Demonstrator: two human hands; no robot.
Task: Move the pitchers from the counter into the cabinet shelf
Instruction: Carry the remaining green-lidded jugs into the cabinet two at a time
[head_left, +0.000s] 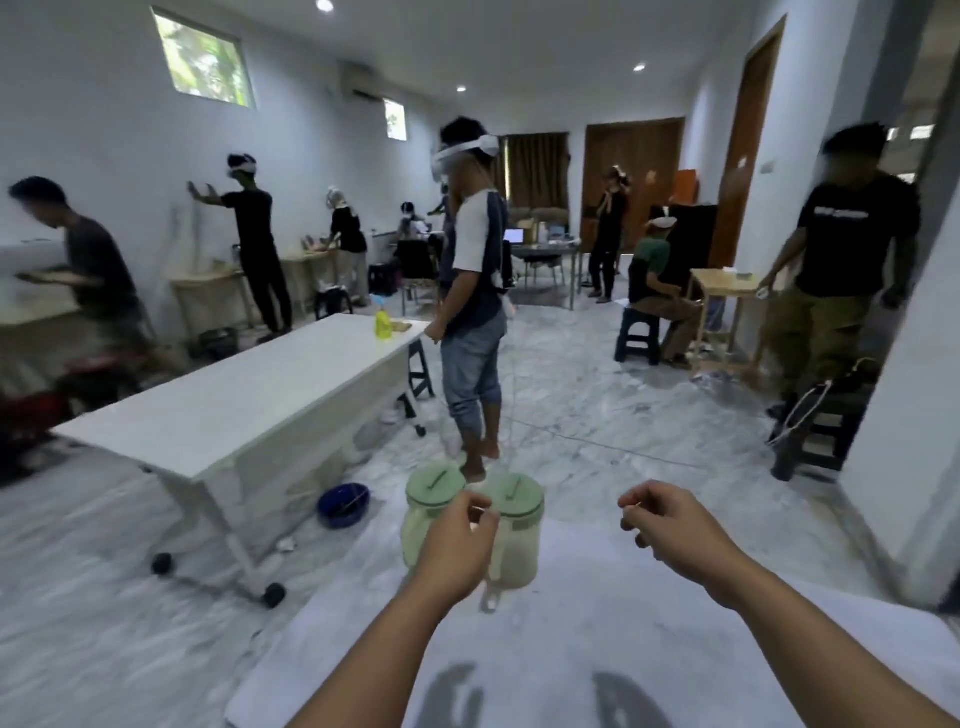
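Note:
Two translucent pitchers with pale green lids stand side by side at the far edge of the white counter (597, 623) in front of me. The left pitcher (434, 488) and the right pitcher (519, 540) almost touch. My left hand (457, 545) is stretched out in front of the gap between them, with its fingers curled near the lids and covering part of both. Whether it grips a handle is hidden. A white handle of the right pitcher shows below my wrist. My right hand (662, 525) hovers to the right of the pitchers, loosely curled and holding nothing.
A long white table on wheels (249, 410) stands to the left with a yellow bottle (383, 322) on it. A blue bowl (343, 504) lies on the marble floor. A person in a headset (475, 291) stands just beyond the pitchers. Several other people work around the room.

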